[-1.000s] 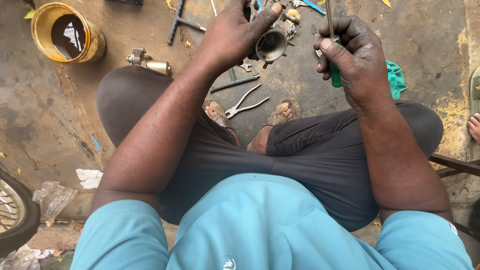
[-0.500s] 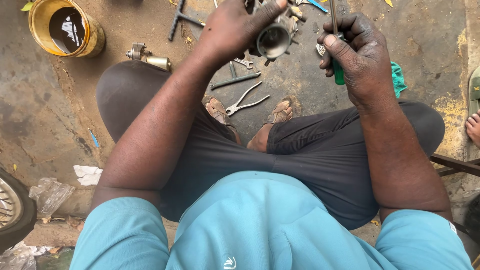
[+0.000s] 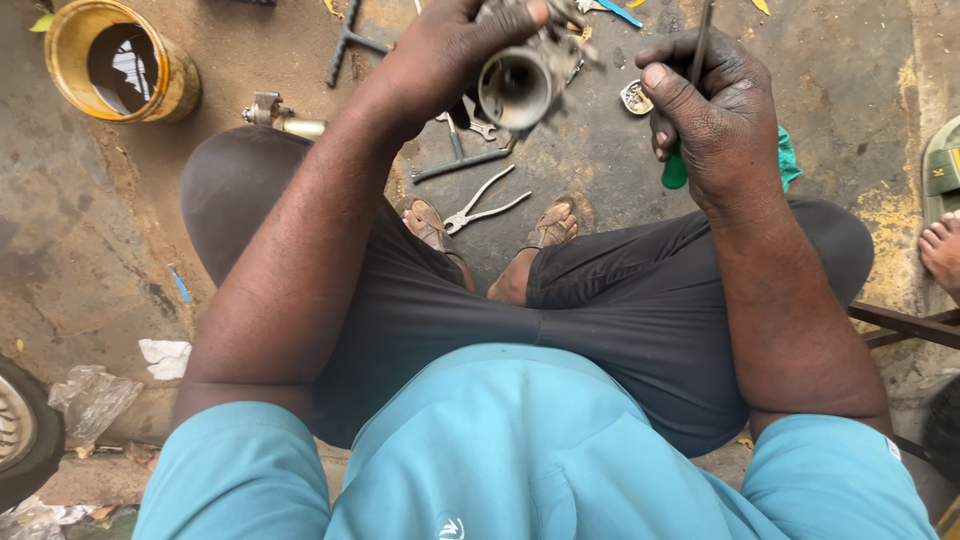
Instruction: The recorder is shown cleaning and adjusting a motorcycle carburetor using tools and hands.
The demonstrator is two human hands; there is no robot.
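Observation:
My left hand [image 3: 450, 50] grips a dirty metal carburetor-like part [image 3: 525, 75] with a round bore facing me, held up above my crossed legs. My right hand [image 3: 715, 120] is closed around a green-handled screwdriver [image 3: 678, 165], its dark shaft pointing up past the frame's top edge. The two hands are close but apart, the screwdriver just right of the part.
On the concrete floor lie pliers [image 3: 480, 205], a wrench [image 3: 460, 150], a brass fitting [image 3: 280, 115], a small metal piece [image 3: 635, 97] and a yellow can of dark liquid [image 3: 120, 65]. A tyre [image 3: 25, 440] at bottom left; another person's foot [image 3: 940, 250] at right.
My left hand has raised and turned the metal part so its round opening faces the camera. My right hand with the screwdriver has stayed nearly still.

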